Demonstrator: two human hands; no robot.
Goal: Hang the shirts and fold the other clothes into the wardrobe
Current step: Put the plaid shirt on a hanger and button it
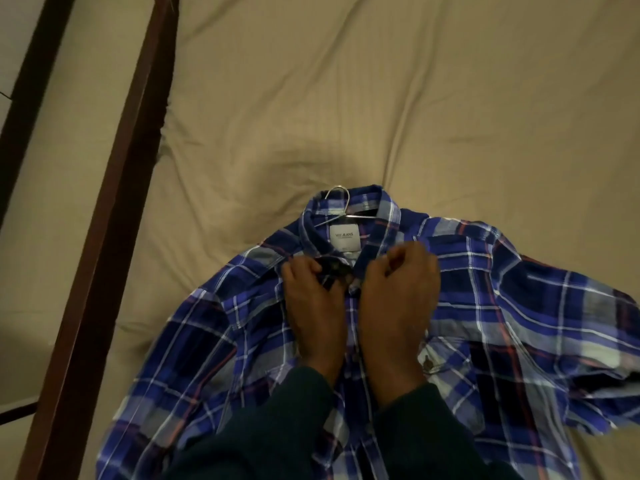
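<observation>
Only one readable text I saw: white neck label (344,238) inside the shirt (485,306) collar. Top line read roughly "… JEANS"; the first word was blurred, I couldn't make it out. A smaller line sat under it, too fine to read. A second small tag hung just below the label, print illegible. The button on the chest pocket carried no mark I could resolve. No numbers, sizes or signs were legible elsewhere.
</observation>
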